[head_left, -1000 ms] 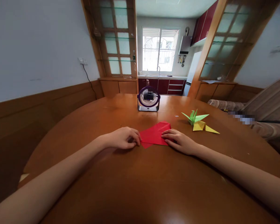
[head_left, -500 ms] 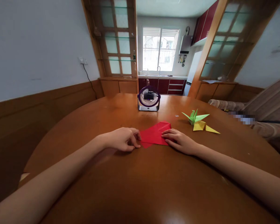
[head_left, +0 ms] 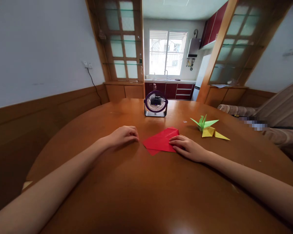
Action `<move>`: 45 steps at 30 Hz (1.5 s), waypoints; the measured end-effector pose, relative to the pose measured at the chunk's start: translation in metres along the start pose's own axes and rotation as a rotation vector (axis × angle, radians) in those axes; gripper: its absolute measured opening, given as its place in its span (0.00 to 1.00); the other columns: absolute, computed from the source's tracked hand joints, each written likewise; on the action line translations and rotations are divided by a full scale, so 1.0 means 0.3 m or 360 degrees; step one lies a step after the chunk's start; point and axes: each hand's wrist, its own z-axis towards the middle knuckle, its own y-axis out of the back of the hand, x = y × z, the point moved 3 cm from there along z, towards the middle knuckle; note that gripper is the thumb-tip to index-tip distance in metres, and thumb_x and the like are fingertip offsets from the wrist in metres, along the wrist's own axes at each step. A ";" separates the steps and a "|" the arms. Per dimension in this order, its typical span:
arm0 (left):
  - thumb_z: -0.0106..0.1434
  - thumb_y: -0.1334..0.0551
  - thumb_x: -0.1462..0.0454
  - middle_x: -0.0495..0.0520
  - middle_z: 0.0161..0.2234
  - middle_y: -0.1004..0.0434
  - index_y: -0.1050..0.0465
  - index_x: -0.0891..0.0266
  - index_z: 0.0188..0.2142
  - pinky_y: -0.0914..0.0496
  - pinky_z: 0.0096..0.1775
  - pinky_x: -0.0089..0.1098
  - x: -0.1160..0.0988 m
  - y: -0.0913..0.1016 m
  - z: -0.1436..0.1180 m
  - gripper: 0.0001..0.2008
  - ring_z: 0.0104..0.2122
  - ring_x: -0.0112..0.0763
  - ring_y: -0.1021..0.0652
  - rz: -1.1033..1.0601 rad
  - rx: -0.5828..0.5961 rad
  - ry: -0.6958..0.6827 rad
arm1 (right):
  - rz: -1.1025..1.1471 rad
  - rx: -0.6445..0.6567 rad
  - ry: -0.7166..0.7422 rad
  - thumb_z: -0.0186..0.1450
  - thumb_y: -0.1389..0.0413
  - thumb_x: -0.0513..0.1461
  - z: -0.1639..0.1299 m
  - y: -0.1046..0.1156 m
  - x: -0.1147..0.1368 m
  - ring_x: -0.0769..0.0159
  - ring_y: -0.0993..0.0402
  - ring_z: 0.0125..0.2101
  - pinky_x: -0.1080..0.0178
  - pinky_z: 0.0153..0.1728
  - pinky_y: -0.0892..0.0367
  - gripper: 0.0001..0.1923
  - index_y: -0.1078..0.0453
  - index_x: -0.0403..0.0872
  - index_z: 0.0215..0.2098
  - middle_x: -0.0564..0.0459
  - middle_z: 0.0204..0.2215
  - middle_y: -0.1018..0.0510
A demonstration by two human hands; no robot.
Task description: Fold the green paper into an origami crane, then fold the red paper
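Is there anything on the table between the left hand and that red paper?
Nothing visible. The left hand rests on bare table just left of the red paper, apart from it. The fan stands farther back, clear of the gap.

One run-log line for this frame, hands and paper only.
left hand: on table, off red paper | right hand: fingers pressing red paper flat | paper: folded, flat

Right hand (head_left: 189, 149) pressing folded red paper (head_left: 161, 141) (flat on table (head_left: 141, 195)), left hand (head_left: 123, 135) just beside, curled
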 end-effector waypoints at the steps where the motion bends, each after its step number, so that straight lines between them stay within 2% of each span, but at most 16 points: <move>1: 0.66 0.43 0.54 0.53 0.36 0.26 0.25 0.63 0.31 0.33 0.37 0.28 0.013 0.002 -0.001 0.16 0.34 0.28 0.26 0.0069 -0.0028 0.0006 | -0.0003 0.0001 0.0003 0.71 0.53 0.38 0.000 0.000 0.001 0.58 0.29 0.48 0.51 0.50 0.31 0.15 0.29 0.45 0.50 0.43 0.47 0.25; 6: 0.70 0.50 0.56 0.54 0.39 0.27 0.28 0.62 0.35 0.35 0.40 0.28 0.061 0.005 -0.006 0.17 0.37 0.30 0.26 0.0409 -0.0157 0.0053 | -0.0060 -0.0017 0.0021 0.70 0.52 0.38 0.000 0.000 0.006 0.58 0.28 0.48 0.52 0.49 0.30 0.15 0.28 0.46 0.50 0.43 0.46 0.25; 11: 0.72 0.53 0.57 0.54 0.37 0.28 0.29 0.63 0.36 0.36 0.37 0.30 0.086 -0.010 -0.002 0.18 0.32 0.31 0.26 0.0897 -0.0186 0.0002 | -0.0170 -0.0085 0.0082 0.70 0.51 0.38 0.010 0.016 0.031 0.56 0.30 0.50 0.48 0.51 0.33 0.14 0.29 0.47 0.49 0.43 0.49 0.26; 14: 0.72 0.54 0.58 0.55 0.35 0.28 0.31 0.63 0.35 0.36 0.35 0.31 0.095 -0.021 0.004 0.18 0.30 0.31 0.27 0.1072 -0.0206 -0.0019 | -0.0145 -0.0131 0.0132 0.70 0.52 0.38 0.040 0.014 0.064 0.56 0.31 0.51 0.49 0.51 0.32 0.14 0.30 0.47 0.51 0.43 0.50 0.27; 17: 0.72 0.53 0.59 0.55 0.33 0.28 0.32 0.64 0.33 0.36 0.34 0.31 0.099 -0.030 0.009 0.17 0.29 0.32 0.27 0.1181 -0.0219 -0.0036 | -0.0083 -0.0075 0.0154 0.71 0.52 0.39 0.087 -0.015 0.096 0.57 0.30 0.51 0.50 0.52 0.32 0.15 0.30 0.46 0.52 0.43 0.50 0.27; 22: 0.72 0.51 0.59 0.55 0.32 0.25 0.31 0.64 0.32 0.36 0.36 0.31 0.108 -0.042 0.015 0.17 0.31 0.32 0.25 0.1294 -0.0245 -0.0125 | 0.0007 0.0074 0.0167 0.70 0.50 0.42 0.152 -0.075 0.110 0.56 0.29 0.51 0.51 0.52 0.32 0.17 0.31 0.45 0.53 0.42 0.51 0.26; 27: 0.71 0.49 0.60 0.52 0.27 0.25 0.29 0.64 0.27 0.37 0.33 0.31 0.115 -0.045 0.015 0.18 0.29 0.31 0.25 0.1310 -0.0362 -0.0250 | 0.0066 0.0152 0.0156 0.69 0.49 0.43 0.153 -0.089 0.100 0.56 0.29 0.51 0.52 0.53 0.33 0.19 0.31 0.43 0.54 0.41 0.51 0.26; 34: 0.70 0.46 0.59 0.54 0.29 0.26 0.28 0.65 0.27 0.36 0.31 0.31 0.096 -0.042 0.007 0.17 0.30 0.33 0.25 0.1377 -0.0457 -0.0235 | 0.0047 0.0131 0.0186 0.70 0.50 0.42 0.139 -0.089 0.101 0.57 0.29 0.52 0.53 0.53 0.33 0.18 0.31 0.43 0.54 0.40 0.52 0.26; 38: 0.67 0.42 0.64 0.56 0.35 0.24 0.26 0.65 0.40 0.34 0.34 0.32 0.087 -0.038 0.006 0.08 0.34 0.34 0.24 0.1316 -0.0578 -0.0175 | 0.0006 0.0089 0.0233 0.70 0.50 0.41 0.137 -0.091 0.102 0.58 0.28 0.50 0.54 0.51 0.32 0.16 0.30 0.44 0.53 0.41 0.50 0.26; 40: 0.67 0.42 0.65 0.56 0.37 0.24 0.27 0.63 0.45 0.33 0.35 0.32 0.076 -0.041 0.006 0.10 0.35 0.35 0.24 0.1319 -0.0633 -0.0208 | -0.0040 0.0036 0.0254 0.70 0.51 0.40 0.135 -0.087 0.105 0.59 0.28 0.48 0.55 0.49 0.32 0.15 0.29 0.45 0.51 0.42 0.48 0.26; 45: 0.70 0.47 0.61 0.56 0.33 0.26 0.24 0.62 0.38 0.35 0.33 0.33 0.008 -0.078 0.010 0.13 0.32 0.34 0.26 0.1396 -0.0557 -0.0436 | -0.0271 -0.0079 0.0267 0.70 0.52 0.39 0.129 -0.080 0.111 0.61 0.28 0.36 0.58 0.41 0.32 0.13 0.27 0.43 0.43 0.44 0.37 0.24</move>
